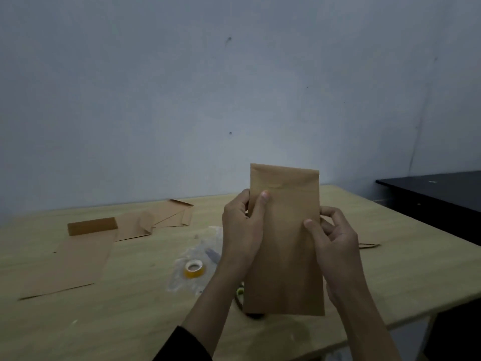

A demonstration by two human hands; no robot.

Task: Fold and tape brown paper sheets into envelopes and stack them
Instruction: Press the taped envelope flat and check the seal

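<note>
I hold a folded brown paper envelope (285, 243) upright above the wooden table (130, 308), its top flap folded down. My left hand (242, 227) grips its left edge, thumb on the front just under the flap. My right hand (333, 246) pinches its right edge, thumb on the front. A roll of yellow tape (194, 268) lies on a clear plastic wrapper (205, 246) left of my left forearm. A flat brown sheet with one end folded up (78, 259) lies at the left. Several folded brown paper pieces (161, 217) lie behind it near the wall.
A dark table (437, 194) stands at the right beyond the wooden table's corner. A thin brown strip (369, 246) lies on the wood right of my right hand. A small dark and green object (240, 295) peeks out under the envelope. The grey wall is close behind.
</note>
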